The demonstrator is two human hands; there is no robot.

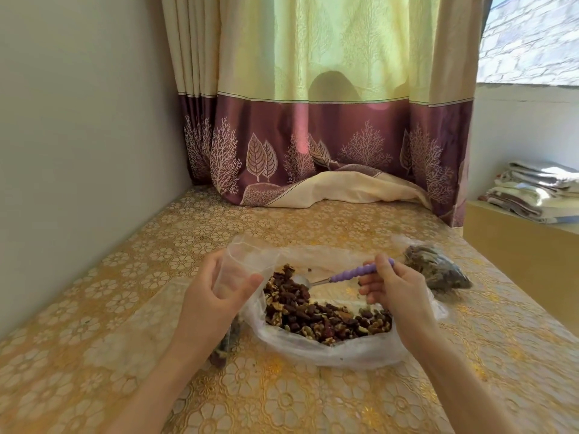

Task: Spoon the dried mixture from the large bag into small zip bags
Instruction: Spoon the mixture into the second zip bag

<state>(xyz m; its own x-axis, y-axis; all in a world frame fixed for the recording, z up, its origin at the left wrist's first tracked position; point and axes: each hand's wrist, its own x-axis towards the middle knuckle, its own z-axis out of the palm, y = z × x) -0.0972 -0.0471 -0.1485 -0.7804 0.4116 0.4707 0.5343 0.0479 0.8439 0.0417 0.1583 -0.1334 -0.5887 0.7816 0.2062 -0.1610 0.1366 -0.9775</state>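
A large clear bag [329, 352] lies open on the table, with a brown dried mixture [316, 314] of nuts and fruit inside. My left hand [216, 296] holds a small clear zip bag [241, 267] upright just left of the mixture; it looks empty. My right hand [394, 292] grips the purple handle of a spoon [347, 274], whose metal bowl points left over the pile, near the small bag's mouth. A filled small bag [435, 270] lies to the right behind my right hand.
Another filled small bag [225, 343] lies partly hidden under my left forearm. A yellow flowered cloth [282, 402] covers the table. A wall [78, 151] runs along the left, a curtain [329, 136] hangs at the back, and folded fabrics [535, 192] sit on a ledge at right.
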